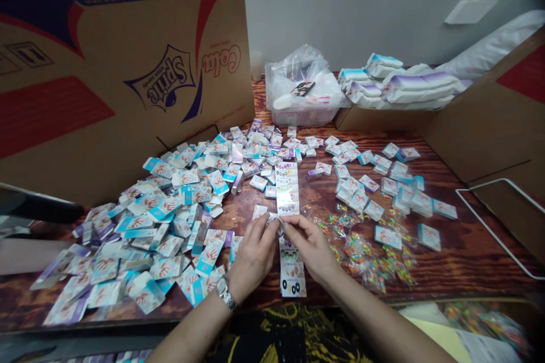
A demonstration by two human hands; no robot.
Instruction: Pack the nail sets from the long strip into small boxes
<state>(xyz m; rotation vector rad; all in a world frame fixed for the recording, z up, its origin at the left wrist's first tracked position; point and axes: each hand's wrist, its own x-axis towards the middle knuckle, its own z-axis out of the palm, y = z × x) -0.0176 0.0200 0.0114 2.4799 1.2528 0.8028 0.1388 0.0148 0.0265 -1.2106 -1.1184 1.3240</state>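
A long printed paper strip [288,190] with rows of small coloured pictures lies lengthwise in front of me. Its near half shows dark rings and green shapes below my hands. My left hand [258,252], with a metal watch [225,293] at the wrist, has its fingers bent together at the middle of the strip. My right hand [310,247] pinches the strip there from the right side. The fingers hide the middle of the strip, where a small whitish edge shows between the fingertips.
A heap of small blue, purple and white boxes [170,244] covers the left. More boxes [357,198] and small clear bags of coloured candy [361,255] lie to the right. Behind stand a large carton [170,28], a plastic tub [304,116] and a carton with packs [383,118].
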